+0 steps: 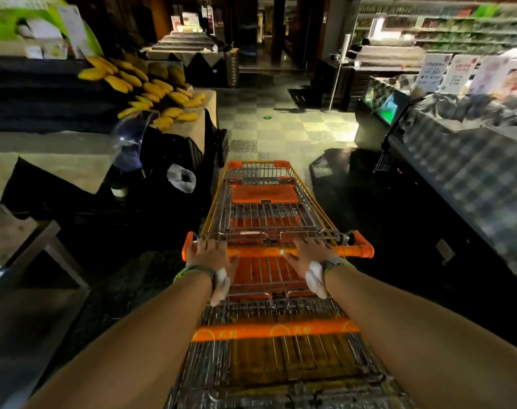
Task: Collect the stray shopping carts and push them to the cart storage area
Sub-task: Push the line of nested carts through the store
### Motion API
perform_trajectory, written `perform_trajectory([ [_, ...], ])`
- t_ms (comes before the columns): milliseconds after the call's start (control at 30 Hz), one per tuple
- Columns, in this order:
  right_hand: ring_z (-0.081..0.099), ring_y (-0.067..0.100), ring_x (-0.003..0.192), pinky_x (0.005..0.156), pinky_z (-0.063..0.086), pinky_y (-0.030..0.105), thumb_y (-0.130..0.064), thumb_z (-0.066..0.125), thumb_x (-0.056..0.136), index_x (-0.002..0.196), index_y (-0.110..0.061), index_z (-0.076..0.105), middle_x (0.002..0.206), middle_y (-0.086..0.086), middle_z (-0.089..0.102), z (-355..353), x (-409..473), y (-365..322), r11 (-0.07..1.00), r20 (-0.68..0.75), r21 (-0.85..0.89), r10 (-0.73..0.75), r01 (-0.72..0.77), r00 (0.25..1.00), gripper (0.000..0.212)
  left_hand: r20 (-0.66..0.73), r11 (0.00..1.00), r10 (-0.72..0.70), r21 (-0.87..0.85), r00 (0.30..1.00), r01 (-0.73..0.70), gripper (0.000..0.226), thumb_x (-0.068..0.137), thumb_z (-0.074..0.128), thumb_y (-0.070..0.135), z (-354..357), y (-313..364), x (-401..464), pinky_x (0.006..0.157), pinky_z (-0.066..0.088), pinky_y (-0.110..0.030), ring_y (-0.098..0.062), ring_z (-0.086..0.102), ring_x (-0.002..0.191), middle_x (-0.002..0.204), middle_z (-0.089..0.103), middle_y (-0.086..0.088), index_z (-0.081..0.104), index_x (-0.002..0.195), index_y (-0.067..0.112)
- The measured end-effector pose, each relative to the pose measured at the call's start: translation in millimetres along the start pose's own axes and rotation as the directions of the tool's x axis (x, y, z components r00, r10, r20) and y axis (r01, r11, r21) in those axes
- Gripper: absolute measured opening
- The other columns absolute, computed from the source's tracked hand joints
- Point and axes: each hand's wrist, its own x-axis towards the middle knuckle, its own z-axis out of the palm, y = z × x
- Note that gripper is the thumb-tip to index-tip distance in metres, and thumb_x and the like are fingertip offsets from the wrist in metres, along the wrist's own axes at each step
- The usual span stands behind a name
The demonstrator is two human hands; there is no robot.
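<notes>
A wire cart (266, 208) with orange trim points straight away from the person, its long axis running up the aisle from the handle (280, 251) near the hands to its far orange-cornered front rim. A second cart (277, 358) sits nested behind it, closest to the person, its own orange bar crossing between the forearms, so the two form one line pointing the same way.

The floor (280, 125) is checkered tile, dim near the cart and brighter ahead of it. The room is a darkened grocery store. Left of the cart stands a table (59, 160) under a tan cloth, with yellow bananas (151, 93) piled at its far end and a clear plastic bag (182, 178) hanging just beside the cart's front left corner. Right of the cart runs a low case covered by a plaid cloth (472, 172), with white signs (458, 73) behind it. Beyond the cart, shelves of greens line the far right wall.

Both arms reach forward over the rear cart. The left hand (211, 253) grips the handle of the front cart near its left end; the right hand (309, 252) grips the same handle right of centre, fingers of each curled over the bar. Each wrist wears a band with something white tucked beneath.
</notes>
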Motion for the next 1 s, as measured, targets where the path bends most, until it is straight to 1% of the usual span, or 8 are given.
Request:
perform_trajectory([
  [167, 0.042, 0.028, 0.136, 0.109, 0.041, 0.049, -0.062, 0.032, 0.1, 0.134, -0.028, 0.05, 0.145, 0.001, 0.047, 12, 22, 15, 0.999, -0.087, -0.017, -0.046, 0.045, 0.995, 0.052, -0.033, 0.997, 0.032, 0.078, 0.999, -0.029, 0.066, 0.101, 0.017, 0.066, -1, -1, 22, 0.121, 0.018, -0.056, -0.03, 0.031, 0.147, 0.157, 0.038, -0.007, 0.04, 0.148, 0.025],
  [267, 0.046, 0.026, 0.13, 0.107, 0.041, 0.048, -0.067, 0.029, 0.099, 0.13, -0.029, 0.057, 0.139, 0.0, 0.053, 5, 40, 17, 0.99, -0.038, 0.136, 0.031, -0.025, 0.999, 0.056, -0.005, 0.992, 0.02, 0.126, 1.0, -0.019, 0.067, 0.101, 0.016, 0.067, -5, 2, 36, 0.12, 0.019, -0.056, -0.032, 0.029, 0.148, 0.157, 0.038, -0.007, 0.038, 0.148, 0.026],
  [333, 0.047, 0.028, 0.13, 0.109, 0.038, 0.048, -0.065, 0.03, 0.1, 0.13, -0.028, 0.058, 0.139, 0.004, 0.054, 3, 59, 21, 0.983, -0.019, 0.181, 0.041, -0.037, 0.999, 0.056, -0.014, 0.987, 0.021, 0.159, 1.0, -0.018, 0.07, 0.099, 0.013, 0.07, -5, 6, 51, 0.119, 0.019, -0.056, -0.034, 0.029, 0.147, 0.157, 0.038, -0.008, 0.036, 0.15, 0.026],
  [433, 0.045, 0.031, 0.133, 0.111, 0.036, 0.047, -0.054, 0.035, 0.104, 0.134, -0.026, 0.054, 0.139, 0.007, 0.052, 2, 77, 24, 0.992, -0.025, 0.127, 0.016, -0.013, 1.0, 0.046, -0.057, 0.987, 0.02, 0.162, 0.998, -0.011, 0.077, 0.095, 0.008, 0.074, -2, 9, 67, 0.118, 0.021, -0.057, -0.034, 0.033, 0.144, 0.154, 0.04, -0.011, 0.036, 0.147, 0.025],
  [533, 0.039, 0.033, 0.138, 0.114, 0.027, 0.049, -0.058, 0.034, 0.103, 0.141, -0.022, 0.05, 0.147, 0.01, 0.048, -3, 94, 21, 0.986, -0.031, 0.158, 0.051, -0.045, 0.998, 0.055, -0.096, 0.987, 0.025, 0.163, 0.995, -0.01, 0.077, 0.095, 0.008, 0.074, 1, 9, 87, 0.117, 0.024, -0.053, -0.034, 0.035, 0.142, 0.154, 0.039, -0.012, 0.036, 0.146, 0.023],
  [600, 0.04, 0.032, 0.137, 0.112, 0.031, 0.05, -0.058, 0.03, 0.103, 0.134, -0.026, 0.051, 0.144, 0.008, 0.049, -6, 107, 22, 0.991, -0.01, 0.122, 0.049, -0.047, 0.999, 0.049, -0.094, 0.986, 0.021, 0.167, 0.995, -0.005, 0.077, 0.096, 0.009, 0.073, -2, 9, 103, 0.116, 0.024, -0.052, -0.034, 0.034, 0.143, 0.155, 0.037, -0.013, 0.033, 0.148, 0.022],
  [700, 0.042, 0.03, 0.135, 0.112, 0.03, 0.05, -0.069, 0.014, 0.099, 0.116, -0.024, 0.058, 0.139, 0.006, 0.052, -17, 132, 25, 0.997, -0.023, 0.063, 0.051, -0.049, 0.998, 0.064, -0.082, 0.981, 0.01, 0.194, 0.997, 0.007, 0.079, 0.096, 0.008, 0.074, -11, 15, 132, 0.116, 0.024, -0.051, -0.034, 0.033, 0.144, 0.156, 0.036, -0.012, 0.031, 0.15, 0.022],
  [1000, 0.04, 0.03, 0.137, 0.114, 0.029, 0.052, -0.069, 0.013, 0.098, 0.12, -0.021, 0.057, 0.142, 0.008, 0.05, -46, 211, 30, 0.998, -0.026, 0.039, 0.058, -0.057, 0.998, 0.069, -0.025, 0.986, -0.008, 0.169, 1.0, 0.013, 0.081, 0.095, 0.009, 0.075, -35, 25, 220, 0.121, 0.019, -0.053, -0.033, 0.024, 0.15, 0.162, 0.028, -0.012, 0.028, 0.153, 0.021],
])
